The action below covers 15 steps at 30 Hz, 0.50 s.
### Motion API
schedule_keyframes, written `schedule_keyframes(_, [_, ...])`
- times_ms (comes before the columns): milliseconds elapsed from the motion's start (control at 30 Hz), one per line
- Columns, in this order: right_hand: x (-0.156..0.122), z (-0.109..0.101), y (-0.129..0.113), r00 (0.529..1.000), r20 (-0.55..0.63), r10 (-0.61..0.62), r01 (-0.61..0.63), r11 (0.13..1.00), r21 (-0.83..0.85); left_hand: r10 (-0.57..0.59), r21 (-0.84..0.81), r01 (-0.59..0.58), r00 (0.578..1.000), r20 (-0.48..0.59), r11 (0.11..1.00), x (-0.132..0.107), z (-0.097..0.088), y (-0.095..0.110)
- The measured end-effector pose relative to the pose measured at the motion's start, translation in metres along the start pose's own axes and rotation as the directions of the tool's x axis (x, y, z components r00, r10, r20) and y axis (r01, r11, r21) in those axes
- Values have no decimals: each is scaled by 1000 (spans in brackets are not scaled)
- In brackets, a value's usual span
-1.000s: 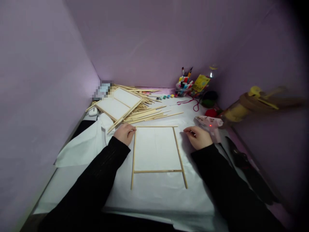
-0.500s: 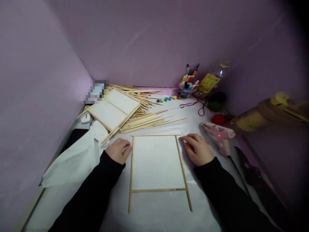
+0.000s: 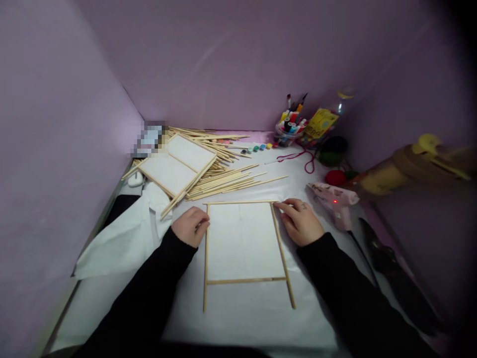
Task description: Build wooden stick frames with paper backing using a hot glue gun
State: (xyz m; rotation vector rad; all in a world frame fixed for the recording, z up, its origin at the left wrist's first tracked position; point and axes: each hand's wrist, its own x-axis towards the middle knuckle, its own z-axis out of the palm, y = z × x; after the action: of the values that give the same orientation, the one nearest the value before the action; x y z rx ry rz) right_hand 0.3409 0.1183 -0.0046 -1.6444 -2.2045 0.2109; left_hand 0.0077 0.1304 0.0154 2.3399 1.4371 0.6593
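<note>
Head view is showing the left hand (image 3: 191,225) and right hand (image 3: 301,221), fingers loosely curled and gripping nothing, pressing the stick frame (image 3: 244,241) at its upper corners.

A pixelated grey-blue patch (image 3: 149,139) hides something behind the stick pile; the blurred yellow-brown object (image 3: 406,166) at right is unidentifiable.

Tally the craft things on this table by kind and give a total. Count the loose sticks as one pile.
Stick frames with white paper: 2, one between the hands and one on the pile
Loose stick pile: 1
Glue gun: 1
Cup of brushes and markers: 1
Total: 5
</note>
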Motion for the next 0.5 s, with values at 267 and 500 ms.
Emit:
schedule_keyframes(267, [-10,-50,-29,990,-141,27,7,972,234,93,-45,-90,993,75,995,4,4,-1])
schedule_keyframes(500, [-83,-55,-161,932,70,-356,314,888,335,168,-135,-158,984,64,978,5,5,-7])
